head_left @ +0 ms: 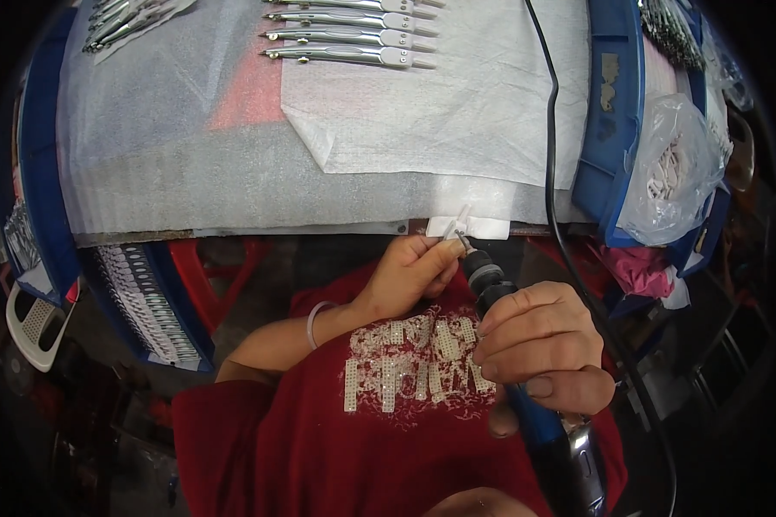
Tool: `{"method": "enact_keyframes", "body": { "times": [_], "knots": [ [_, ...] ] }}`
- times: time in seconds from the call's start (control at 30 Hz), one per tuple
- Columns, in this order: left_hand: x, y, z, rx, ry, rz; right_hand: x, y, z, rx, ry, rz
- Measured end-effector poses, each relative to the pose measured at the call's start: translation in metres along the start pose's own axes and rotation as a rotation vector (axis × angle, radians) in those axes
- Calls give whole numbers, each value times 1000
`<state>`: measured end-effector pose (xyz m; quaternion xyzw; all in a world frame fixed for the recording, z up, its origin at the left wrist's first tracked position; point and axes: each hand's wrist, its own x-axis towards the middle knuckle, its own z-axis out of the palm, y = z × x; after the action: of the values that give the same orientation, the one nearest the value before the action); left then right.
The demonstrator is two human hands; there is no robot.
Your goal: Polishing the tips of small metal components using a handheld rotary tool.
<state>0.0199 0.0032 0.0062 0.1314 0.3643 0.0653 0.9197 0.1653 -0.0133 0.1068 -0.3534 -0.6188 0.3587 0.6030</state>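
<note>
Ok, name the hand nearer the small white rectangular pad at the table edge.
Left: the left hand has its fingertips at the near edge of the pad; the right hand is farther back toward the body, gripping the blue-and-black cylindrical tool.

head view: one worn fisheye, upright, looking steeply down
right hand [547, 346]: close to lens, looms large
left hand [416, 274]: left of it, slightly farther off
covered tabletop [181, 185]: beyond both hands
red shirt [319, 448]: wearer's own, below hands
dark rim: outward of hands, bent, probably too murky to judge
</note>
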Motion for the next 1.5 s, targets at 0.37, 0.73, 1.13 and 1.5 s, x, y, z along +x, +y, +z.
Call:
{"method": "enact_keyframes", "body": {
  "times": [0.37,0.73,1.13,1.5],
  "knots": [
    [2,-11,1,66,64,86,9,12,-3,-53,-112,-8],
    [0,-9,6,58,101,85,10,14,-4,-57,-114,-68],
    [-1,-3,4,30,15,44,-3,5,-9,-95,-62,-94],
    [0,-5,2,36,31,41,1,5,-7,-116,-63,-56]
  ]
}}
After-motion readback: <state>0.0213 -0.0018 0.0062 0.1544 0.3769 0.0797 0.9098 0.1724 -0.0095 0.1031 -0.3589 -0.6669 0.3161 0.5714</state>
